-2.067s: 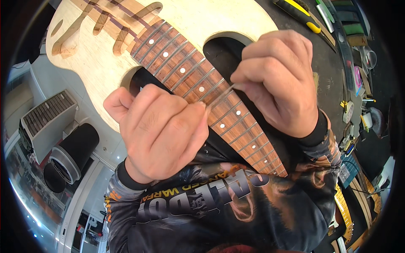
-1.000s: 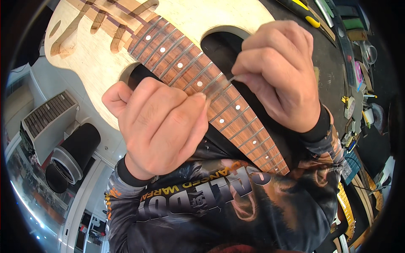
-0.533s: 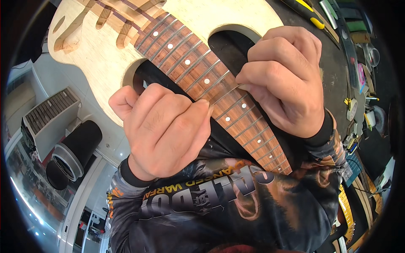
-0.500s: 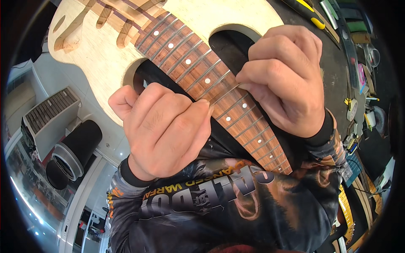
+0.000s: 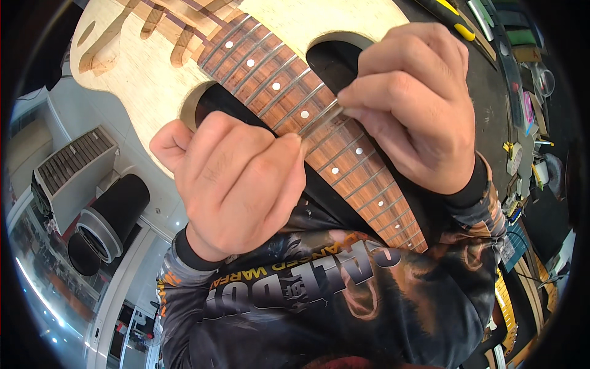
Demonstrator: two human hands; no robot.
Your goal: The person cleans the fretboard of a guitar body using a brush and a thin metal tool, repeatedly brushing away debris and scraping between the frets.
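Observation:
An unfinished guitar body (image 5: 144, 77) of pale wood lies across the top, its fretboard (image 5: 345, 161) running down to the lower right with metal frets and white dot inlays. Both of my hands are over the middle of the fretboard. Between their fingertips a thin greyish strip (image 5: 322, 122) is stretched crosswise along a fret; its exact kind is hard to make out. My left hand (image 5: 236, 184) pinches the near left end, fingers curled. My right hand (image 5: 418, 104) pinches the other end, over the fretboard's right edge.
On the dark bench at the right are a yellow-and-black tool (image 5: 452, 18) and various small tools and parts. Another guitar neck (image 5: 507, 313) stands at the lower right. To the left, below bench level, are a black cylindrical container (image 5: 117, 209) and a ribbed grey box (image 5: 77, 160).
Both hands and the strip have moved slightly up and left, toward the guitar body. The neck has shifted only slightly, and the pinch of each hand is kept.

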